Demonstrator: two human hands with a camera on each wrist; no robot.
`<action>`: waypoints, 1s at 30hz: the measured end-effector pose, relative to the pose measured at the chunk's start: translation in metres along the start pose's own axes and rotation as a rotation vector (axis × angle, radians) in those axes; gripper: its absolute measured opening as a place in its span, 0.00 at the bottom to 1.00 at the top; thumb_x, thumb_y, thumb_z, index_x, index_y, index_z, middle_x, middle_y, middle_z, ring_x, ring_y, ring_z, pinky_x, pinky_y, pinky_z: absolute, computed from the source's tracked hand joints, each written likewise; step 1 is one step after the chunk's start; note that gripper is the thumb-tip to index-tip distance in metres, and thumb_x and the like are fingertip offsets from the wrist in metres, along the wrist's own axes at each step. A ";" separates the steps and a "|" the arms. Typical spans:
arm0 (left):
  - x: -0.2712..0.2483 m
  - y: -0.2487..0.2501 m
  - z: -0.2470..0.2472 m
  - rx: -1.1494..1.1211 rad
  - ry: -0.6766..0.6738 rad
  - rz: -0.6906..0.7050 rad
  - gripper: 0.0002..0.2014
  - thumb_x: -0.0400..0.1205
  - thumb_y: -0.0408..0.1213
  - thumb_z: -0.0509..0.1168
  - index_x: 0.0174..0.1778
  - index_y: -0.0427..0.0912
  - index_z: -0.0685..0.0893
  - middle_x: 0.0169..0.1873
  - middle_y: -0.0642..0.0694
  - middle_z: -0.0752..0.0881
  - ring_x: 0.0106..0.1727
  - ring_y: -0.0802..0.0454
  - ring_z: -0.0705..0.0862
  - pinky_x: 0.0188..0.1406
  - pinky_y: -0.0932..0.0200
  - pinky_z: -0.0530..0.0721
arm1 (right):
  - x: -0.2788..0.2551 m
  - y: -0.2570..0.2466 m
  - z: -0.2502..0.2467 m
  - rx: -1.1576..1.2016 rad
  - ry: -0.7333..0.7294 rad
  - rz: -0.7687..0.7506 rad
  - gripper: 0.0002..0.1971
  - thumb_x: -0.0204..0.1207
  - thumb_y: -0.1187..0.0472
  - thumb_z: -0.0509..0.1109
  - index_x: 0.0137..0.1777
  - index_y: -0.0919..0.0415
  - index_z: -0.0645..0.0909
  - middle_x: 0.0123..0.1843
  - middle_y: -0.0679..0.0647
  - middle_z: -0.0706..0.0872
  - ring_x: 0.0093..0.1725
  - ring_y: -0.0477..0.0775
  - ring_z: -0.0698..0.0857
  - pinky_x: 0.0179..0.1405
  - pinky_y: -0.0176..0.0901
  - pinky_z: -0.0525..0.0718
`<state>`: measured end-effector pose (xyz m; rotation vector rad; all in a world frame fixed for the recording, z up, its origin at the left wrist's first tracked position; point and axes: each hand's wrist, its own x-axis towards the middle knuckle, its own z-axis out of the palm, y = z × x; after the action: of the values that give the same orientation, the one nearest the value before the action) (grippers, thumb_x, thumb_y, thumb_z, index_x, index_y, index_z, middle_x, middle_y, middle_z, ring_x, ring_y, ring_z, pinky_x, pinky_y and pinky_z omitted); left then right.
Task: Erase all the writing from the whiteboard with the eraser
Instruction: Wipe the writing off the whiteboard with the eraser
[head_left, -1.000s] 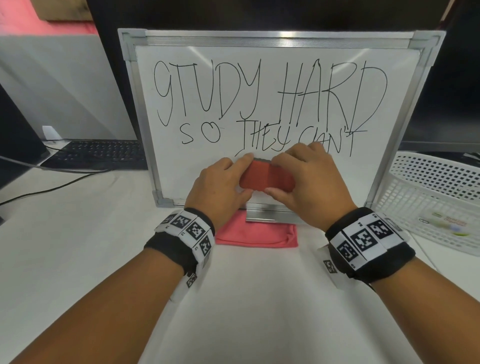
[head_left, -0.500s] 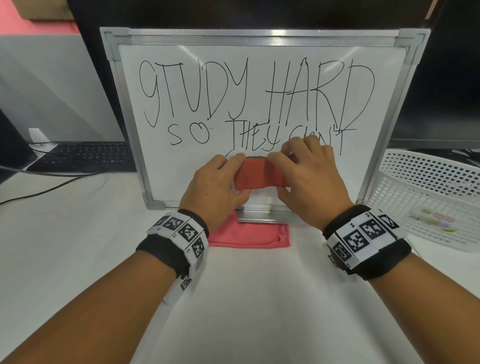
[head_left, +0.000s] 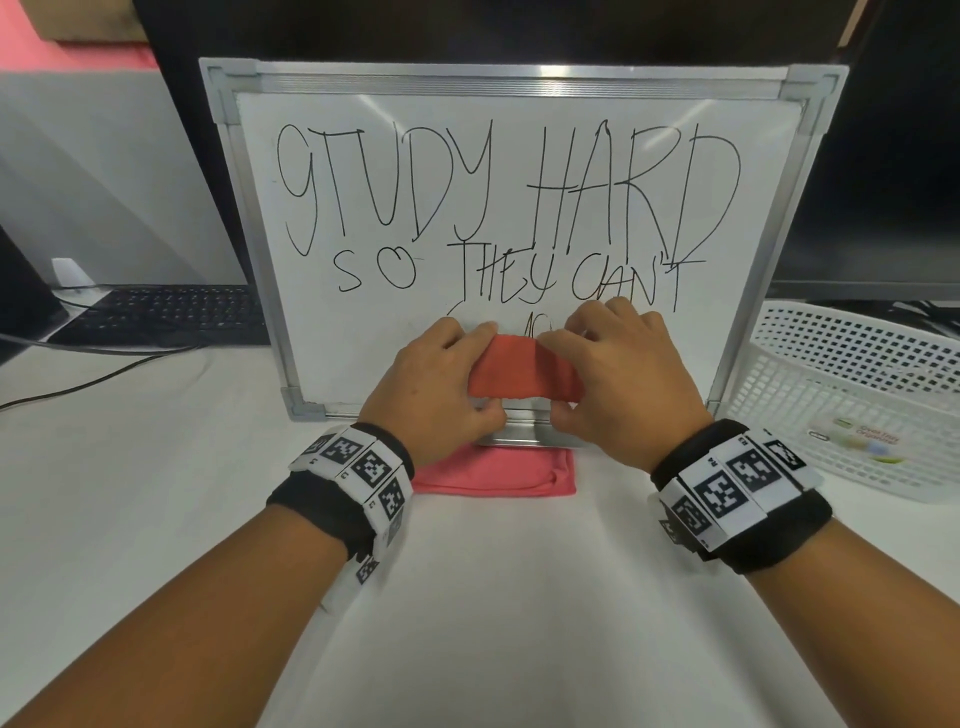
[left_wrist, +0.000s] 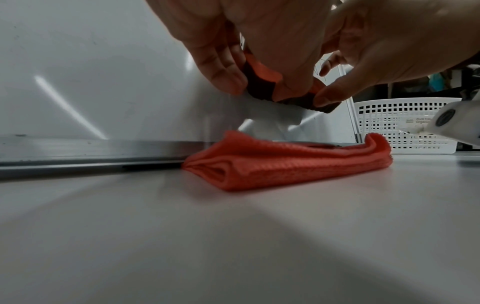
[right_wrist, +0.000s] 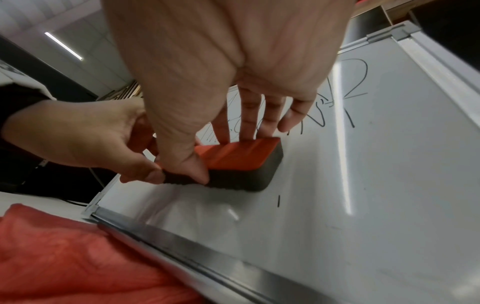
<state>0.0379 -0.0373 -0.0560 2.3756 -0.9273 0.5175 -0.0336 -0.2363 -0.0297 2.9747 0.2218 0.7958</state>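
Nearest, two bare forearms with marker-printed black wristbands (head_left: 358, 480) are seen reaching forward over the white table (head_left: 156, 519). Just beyond the wrists, a folded red cloth (head_left: 498, 470) lies flat on the table, its far edge tucked against the aluminium tray (right_wrist: 197, 265) at the foot of the whiteboard. Above the cloth, the eraser (head_left: 519, 371) is held between both hands against the lower middle of the whiteboard (head_left: 358, 338); its orange back faces the person and its dark felt pad (right_wrist: 249, 176) is pressed to the board surface. The left hand (head_left: 431, 392) is curled round the eraser's left end, thumb below and fingers over the top. The right hand (head_left: 623, 384) grips the right part, with the thumb pinching the lower edge and the fingers (right_wrist: 246, 123) laid over the top edge. Partly hidden marks of a third line of writing show just above the eraser. Higher on the board, "STUDY HARD" and "SO THEY CAN'T" are written in black marker and remain unerased. To the right of the board a white perforated plastic basket (head_left: 852, 395) stands on the table, and to the left a black keyboard (head_left: 166, 314) with a cable is seen behind the board's edge.
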 end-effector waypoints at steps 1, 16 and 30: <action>0.000 0.001 0.000 -0.009 0.016 0.003 0.35 0.68 0.51 0.69 0.74 0.48 0.78 0.49 0.47 0.79 0.45 0.43 0.83 0.47 0.44 0.88 | 0.000 0.000 0.000 -0.003 0.039 0.006 0.23 0.63 0.50 0.79 0.59 0.53 0.85 0.52 0.53 0.80 0.52 0.61 0.76 0.47 0.53 0.72; -0.002 0.002 -0.004 -0.001 -0.015 -0.004 0.35 0.71 0.51 0.70 0.77 0.57 0.73 0.47 0.51 0.80 0.41 0.46 0.81 0.46 0.44 0.87 | -0.006 -0.002 -0.004 0.092 0.012 -0.001 0.30 0.61 0.51 0.77 0.64 0.53 0.77 0.52 0.57 0.73 0.49 0.60 0.71 0.39 0.50 0.74; -0.005 0.006 -0.006 -0.027 0.046 -0.064 0.23 0.80 0.41 0.62 0.73 0.49 0.79 0.37 0.50 0.83 0.38 0.47 0.80 0.47 0.42 0.87 | -0.017 0.013 -0.012 0.112 -0.049 0.043 0.29 0.63 0.50 0.78 0.63 0.53 0.74 0.54 0.55 0.74 0.52 0.60 0.71 0.36 0.51 0.80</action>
<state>0.0296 -0.0350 -0.0521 2.3513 -0.8297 0.5291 -0.0522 -0.2511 -0.0264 3.1100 0.2070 0.7379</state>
